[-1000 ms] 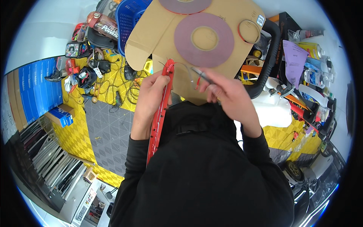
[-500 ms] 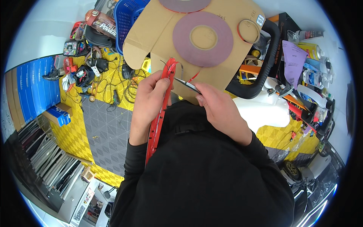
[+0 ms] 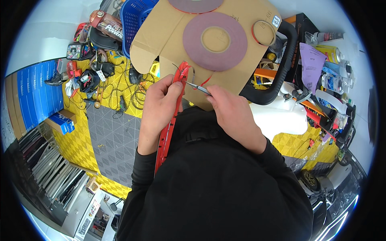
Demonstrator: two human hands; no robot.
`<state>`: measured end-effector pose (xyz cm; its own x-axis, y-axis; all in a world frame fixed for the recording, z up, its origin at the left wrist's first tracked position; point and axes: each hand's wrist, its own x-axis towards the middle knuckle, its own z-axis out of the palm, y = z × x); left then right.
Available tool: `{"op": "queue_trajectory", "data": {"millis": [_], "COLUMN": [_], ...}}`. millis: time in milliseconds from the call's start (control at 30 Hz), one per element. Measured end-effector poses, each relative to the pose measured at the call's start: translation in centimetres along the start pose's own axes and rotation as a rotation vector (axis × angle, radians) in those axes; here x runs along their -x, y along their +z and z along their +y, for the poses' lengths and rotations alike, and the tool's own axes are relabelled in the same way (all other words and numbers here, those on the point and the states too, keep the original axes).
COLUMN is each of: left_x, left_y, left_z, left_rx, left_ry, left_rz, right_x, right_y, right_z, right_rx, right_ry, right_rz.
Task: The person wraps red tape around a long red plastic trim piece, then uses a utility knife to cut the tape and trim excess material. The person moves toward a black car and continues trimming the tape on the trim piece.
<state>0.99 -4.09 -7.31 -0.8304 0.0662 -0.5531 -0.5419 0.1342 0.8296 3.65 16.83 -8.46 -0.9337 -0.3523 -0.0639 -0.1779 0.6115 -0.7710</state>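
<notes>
A long red trim strip [image 3: 165, 138] with dark marks along it runs upward across my lap. My left hand [image 3: 157, 104] is closed round it near its upper end. In my right hand [image 3: 233, 114] is a slim craft knife [image 3: 200, 88], its tip against or very near the strip's right edge; contact cannot be made out. A narrow tape end [image 3: 193, 74] curls off the strip's top, and a red piece of tape liner [image 3: 207, 80] lies to its right. Just beyond sits a large roll of mauve double-sided tape [image 3: 194, 44] on a cardboard sheet [image 3: 171, 40].
Another tape roll [image 3: 196, 5] and a thin red-edged ring of tape [image 3: 254, 33] share the cardboard. A blue plastic basket [image 3: 128, 36] stands behind it at left. To the right are a black handle [image 3: 290, 60], a purple sheet [image 3: 312, 66] and several bottles. Cables cross the yellow mat [image 3: 120, 86].
The knife has turned slightly flatter, its tip staying by the strip's upper part. My right hand has shifted a little to the left; the left hand keeps its hold.
</notes>
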Motion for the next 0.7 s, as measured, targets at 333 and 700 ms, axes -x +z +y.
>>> {"op": "queue_trajectory", "data": {"millis": [333,700], "left_x": [-0.24,-0.21], "left_y": [0.23,0.17], "left_z": [0.16,-0.04], "left_rx": [-0.013,-0.030], "left_ry": [-0.001,0.019], "left_rz": [0.010,0.030], "right_x": [-0.17,0.34], "right_y": [-0.07,0.10], "right_z": [-0.29,-0.82], "right_rx": [0.047,0.222], "right_ry": [0.022,0.021], "right_rz": [-0.011,-0.026]}}
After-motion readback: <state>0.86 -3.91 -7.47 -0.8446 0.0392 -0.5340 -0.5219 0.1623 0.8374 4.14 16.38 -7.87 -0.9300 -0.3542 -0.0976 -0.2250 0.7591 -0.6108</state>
